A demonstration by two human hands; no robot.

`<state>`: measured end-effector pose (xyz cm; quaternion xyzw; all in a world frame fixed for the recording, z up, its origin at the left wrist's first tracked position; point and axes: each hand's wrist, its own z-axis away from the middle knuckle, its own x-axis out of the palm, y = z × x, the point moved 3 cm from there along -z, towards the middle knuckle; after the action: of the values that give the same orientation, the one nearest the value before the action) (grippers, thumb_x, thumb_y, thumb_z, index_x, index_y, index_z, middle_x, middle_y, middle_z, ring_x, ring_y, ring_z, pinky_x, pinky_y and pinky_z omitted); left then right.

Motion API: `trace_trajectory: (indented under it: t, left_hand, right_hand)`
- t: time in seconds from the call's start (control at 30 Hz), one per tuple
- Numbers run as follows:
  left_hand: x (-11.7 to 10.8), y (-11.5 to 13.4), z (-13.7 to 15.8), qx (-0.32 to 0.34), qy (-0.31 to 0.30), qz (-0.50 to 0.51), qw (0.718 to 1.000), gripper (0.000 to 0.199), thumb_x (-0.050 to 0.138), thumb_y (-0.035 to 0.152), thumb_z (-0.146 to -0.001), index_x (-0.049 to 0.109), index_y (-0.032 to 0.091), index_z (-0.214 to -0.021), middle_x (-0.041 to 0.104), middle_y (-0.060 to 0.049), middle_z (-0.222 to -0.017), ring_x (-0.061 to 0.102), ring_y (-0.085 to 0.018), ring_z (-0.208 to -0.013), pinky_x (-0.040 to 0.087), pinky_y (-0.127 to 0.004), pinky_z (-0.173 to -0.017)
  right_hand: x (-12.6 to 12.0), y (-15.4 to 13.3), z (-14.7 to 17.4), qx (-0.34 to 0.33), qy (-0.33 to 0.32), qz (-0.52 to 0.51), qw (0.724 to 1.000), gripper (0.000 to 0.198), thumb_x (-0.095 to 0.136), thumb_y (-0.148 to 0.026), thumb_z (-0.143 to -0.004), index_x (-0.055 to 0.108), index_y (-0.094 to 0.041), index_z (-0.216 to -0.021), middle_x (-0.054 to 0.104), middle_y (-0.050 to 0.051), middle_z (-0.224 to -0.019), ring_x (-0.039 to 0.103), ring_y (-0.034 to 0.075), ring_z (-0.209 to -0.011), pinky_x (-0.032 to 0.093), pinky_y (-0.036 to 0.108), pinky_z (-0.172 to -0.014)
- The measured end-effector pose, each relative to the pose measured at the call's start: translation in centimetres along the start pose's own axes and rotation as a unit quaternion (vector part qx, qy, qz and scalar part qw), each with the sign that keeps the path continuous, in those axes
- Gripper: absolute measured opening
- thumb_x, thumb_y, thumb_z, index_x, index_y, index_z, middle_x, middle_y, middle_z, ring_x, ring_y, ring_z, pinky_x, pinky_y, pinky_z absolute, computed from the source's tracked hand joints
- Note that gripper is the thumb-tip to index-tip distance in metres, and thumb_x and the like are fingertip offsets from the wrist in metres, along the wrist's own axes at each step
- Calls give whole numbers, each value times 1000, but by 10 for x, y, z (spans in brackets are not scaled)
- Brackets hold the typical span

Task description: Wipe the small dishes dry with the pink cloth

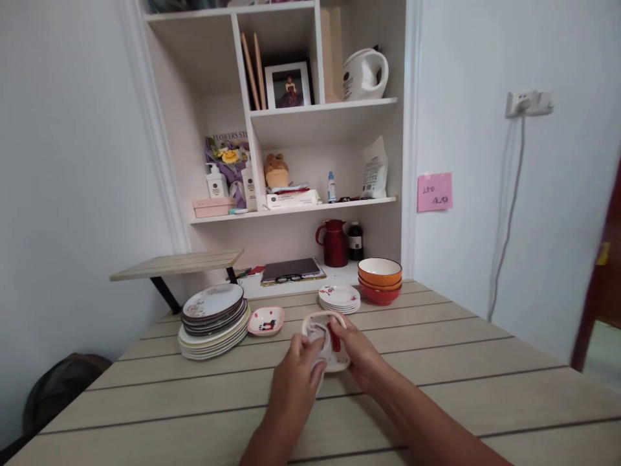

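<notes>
My right hand [361, 355] grips the right side of a small squarish dish [342, 360], pale at the rim with a red patch inside. The dish is tilted up toward me above the table. In my left hand [297, 370] a light grey cloth [318, 336] is bunched, pressed against the inside of the dish. A similar shallow dish [266, 321] with a pink rim and a red and black picture lies on the table, beyond my left hand. Part of the held dish's inside is hidden by the cloth and fingers.
Stacked plates [213, 323] stand at the left, under a small wooden riser [177, 264]. Small flowered plates [339, 298] and stacked orange and red bowls [380, 281] sit at the back right. Behind them are a red jug [334, 244], a dark bottle [356, 241] and a laptop [291, 270].
</notes>
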<state>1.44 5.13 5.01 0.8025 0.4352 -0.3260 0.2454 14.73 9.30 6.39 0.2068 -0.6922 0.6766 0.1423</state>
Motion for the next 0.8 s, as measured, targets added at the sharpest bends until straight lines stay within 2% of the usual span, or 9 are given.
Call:
trace_trajectory:
  t: [0.1, 0.2, 0.3, 0.4, 0.5, 0.6, 0.7, 0.8]
  left_hand:
    - [1, 11, 1, 85, -31, -67, 994, 31, 55, 15, -88, 64, 34, -111, 60, -1, -100, 61, -14, -74, 47, -22, -61]
    - [0, 15, 1, 133, -9, -135, 982, 25, 56, 15, -87, 66, 30, -104, 63, -1, -95, 60, -16, -72, 44, -24, -57]
    - [-5, 8, -2, 94, 45, -197, 975, 26, 55, 11, -86, 65, 26, -104, 63, -4, -95, 60, -18, -73, 45, -26, -56]
    - [-8, 0, -4, 28, 76, -237, 968, 29, 51, 6, -85, 64, 23, -104, 62, -6, -94, 61, -19, -74, 46, -26, -57]
    - [-1, 1, -1, 2, 54, -239, 969, 29, 49, 2, -84, 65, 20, -99, 63, -5, -90, 61, -18, -72, 44, -25, -55]
    - [11, 9, 3, 33, -2, -196, 980, 23, 51, 5, -85, 65, 22, -91, 63, -2, -84, 61, -16, -66, 41, -23, -53]
    - [12, 13, 4, 57, -29, -135, 989, 19, 54, 12, -87, 66, 25, -89, 63, -1, -86, 61, -14, -68, 41, -22, -55]
    - [2, 5, 1, 7, -11, -148, 989, 24, 50, 16, -91, 66, 29, -102, 63, -2, -90, 61, -15, -71, 42, -22, -60]
  right_hand:
    - [-2, 8, -3, 1, -9, 0, 1000, 41, 77, -46, -66, 64, -21, -96, 64, -3, -66, 54, 15, -61, 40, 25, -56]
    - [3, 19, -2, 0, -44, 12, 999, 37, 75, -47, -68, 65, -21, -92, 64, -2, -67, 55, 15, -63, 42, 25, -58]
    - [13, 27, 3, 12, -69, 11, 997, 36, 72, -50, -71, 64, -22, -92, 65, -2, -69, 55, 15, -61, 42, 26, -57]
    - [19, 27, 5, 2, -54, 3, 999, 35, 72, -49, -70, 64, -23, -92, 65, -2, -69, 55, 15, -59, 42, 26, -57]
    - [15, 24, 0, -13, -21, 7, 1000, 33, 73, -46, -68, 64, -22, -89, 66, -2, -68, 55, 16, -61, 42, 26, -58]
    - [5, 21, -5, -34, -1, 12, 999, 35, 75, -46, -65, 65, -22, -88, 66, -2, -69, 55, 16, -64, 41, 26, -60]
    - [5, 20, -4, -35, -24, 13, 999, 37, 75, -48, -65, 65, -22, -90, 67, -1, -72, 57, 16, -67, 43, 26, -63]
    - [17, 24, 4, -3, -61, 6, 998, 38, 73, -50, -67, 64, -22, -90, 68, -1, -73, 58, 16, -66, 44, 27, -64]
